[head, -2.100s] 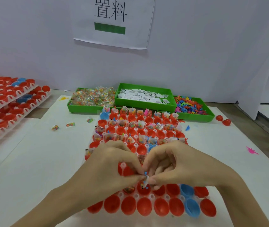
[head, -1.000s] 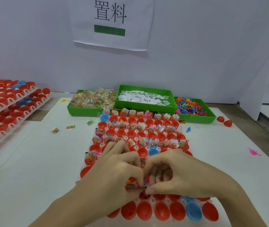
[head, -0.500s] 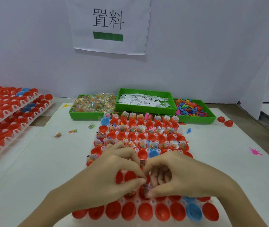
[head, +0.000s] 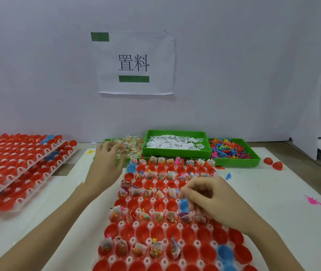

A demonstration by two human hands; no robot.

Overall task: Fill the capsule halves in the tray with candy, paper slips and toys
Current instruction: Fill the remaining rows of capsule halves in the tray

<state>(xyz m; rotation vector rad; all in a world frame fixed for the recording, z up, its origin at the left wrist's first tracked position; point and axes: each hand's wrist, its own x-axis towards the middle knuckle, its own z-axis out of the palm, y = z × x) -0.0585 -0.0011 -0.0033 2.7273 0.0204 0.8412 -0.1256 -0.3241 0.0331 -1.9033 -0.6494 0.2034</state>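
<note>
At the table's far edge, the left hand (head: 107, 163) reaches with loosely spread fingers into the candy bin (head: 130, 146).
Right hand (head: 212, 200), fingers curled, hovers over the capsule tray (head: 149, 224); whether it holds anything I cannot tell; best pinch one packet only.

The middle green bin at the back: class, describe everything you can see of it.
The middle green bin is a shallow rectangular tray, apparently plastic, bright green with upright walls. It holds a loose heap of white paper slips with dark print. It stands by the wall, raised, overlapping the candy bin and the toy bin. Neither hand touches it.
</note>
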